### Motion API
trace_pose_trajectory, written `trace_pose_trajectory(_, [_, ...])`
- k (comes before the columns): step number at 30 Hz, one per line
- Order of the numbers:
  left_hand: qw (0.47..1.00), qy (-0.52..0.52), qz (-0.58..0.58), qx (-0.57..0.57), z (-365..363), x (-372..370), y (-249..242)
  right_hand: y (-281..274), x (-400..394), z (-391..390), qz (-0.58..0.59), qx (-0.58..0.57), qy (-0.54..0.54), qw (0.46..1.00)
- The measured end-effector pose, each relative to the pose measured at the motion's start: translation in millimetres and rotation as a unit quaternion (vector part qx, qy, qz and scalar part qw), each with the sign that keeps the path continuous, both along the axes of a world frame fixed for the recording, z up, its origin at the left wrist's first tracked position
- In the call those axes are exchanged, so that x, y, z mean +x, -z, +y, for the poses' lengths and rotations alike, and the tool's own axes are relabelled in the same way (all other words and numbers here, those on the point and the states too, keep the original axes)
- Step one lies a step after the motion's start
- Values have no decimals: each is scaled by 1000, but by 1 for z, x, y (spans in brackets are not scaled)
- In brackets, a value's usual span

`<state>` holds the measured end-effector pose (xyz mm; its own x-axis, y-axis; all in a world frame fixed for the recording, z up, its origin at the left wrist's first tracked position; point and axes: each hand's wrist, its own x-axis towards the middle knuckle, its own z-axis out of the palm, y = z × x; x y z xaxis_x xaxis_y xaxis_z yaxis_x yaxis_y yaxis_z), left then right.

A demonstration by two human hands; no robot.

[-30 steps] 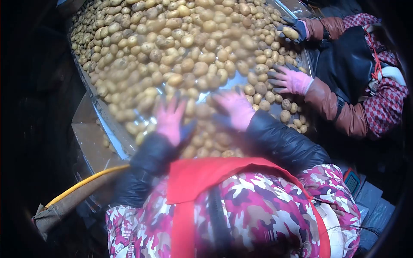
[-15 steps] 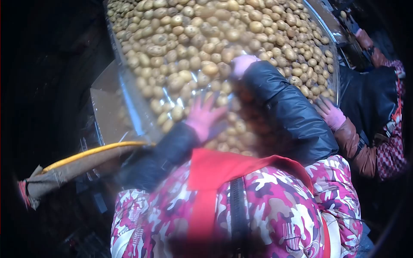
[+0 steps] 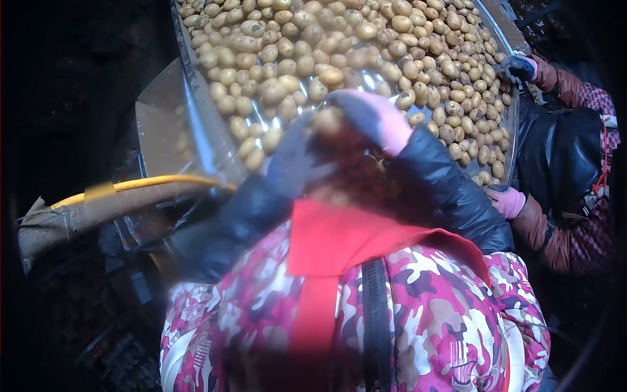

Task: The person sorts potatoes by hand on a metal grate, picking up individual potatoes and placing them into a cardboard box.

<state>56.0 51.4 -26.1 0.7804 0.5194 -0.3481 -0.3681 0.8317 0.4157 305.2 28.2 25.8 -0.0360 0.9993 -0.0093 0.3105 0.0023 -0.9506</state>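
Amid dark surroundings (image 3: pixel 72 98), potatoes (image 3: pixel 331 76) crowd a rimmed, glossy tray (image 3: pixel 225 155).

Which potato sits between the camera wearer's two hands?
The blurred potato framed by the left hand and the right hand; the potatoes farther up lie beyond both hands.

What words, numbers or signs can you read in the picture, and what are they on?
None can be read clearly.
Pink camouflage jacket: letter-like marks on both sides of the front, too small and blurred to read.
Red collar: no writing that I can see.
Potatoes: no writing that I can see.
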Motion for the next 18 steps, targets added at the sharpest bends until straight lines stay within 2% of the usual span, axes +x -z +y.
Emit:
trace_pose_trajectory(1, [999,-3,10,-49,-3,1,5,12,-8,0,-104,49,-26,993])
trace_pose_trajectory(2, [995,-8,21,-96,-4,1,10,16,-22,0,-170,84,-2,982])
trace_pose_trajectory(4, [998,69,-4,-7,0,-15,17,51,-32,-2,-354,186,-61,915])
trace_pose_trajectory(6, [987,67,71,125,-9,-24,-4,57,-18,-2,-427,236,-99,867])
trace_pose_trajectory(7, [965,28,155,211,-24,-31,-21,60,-12,-2,-464,260,-118,839])
trace_pose_trajectory(8, [925,-11,243,291,-36,-34,-38,31,-9,0,-442,112,-120,882])
trace_pose_trajectory(9, [918,-5,274,287,-36,-40,-38,70,22,9,-472,75,-83,874])
trace_pose_trajectory(10, [910,1,304,283,-36,-45,-38,48,31,15,-539,-19,-40,841])
trace_pose_trajectory(11, [924,-14,285,253,-37,-49,-46,22,42,20,-532,-111,-13,839])
trace_pose_trajectory(12, [937,-30,266,225,-39,-52,-49,47,61,21,-548,-99,70,828])
trace_pose_trajectory(14, [943,-45,248,217,-37,-58,-32,55,71,25,-601,-56,108,790])
trace_pose_trajectory(15, [958,-77,206,182,-41,-54,-41,57,65,22,-591,-4,117,798])
trace_pose_trajectory(18, [960,-116,178,182,-42,-60,-10,62,25,14,-536,112,91,832])
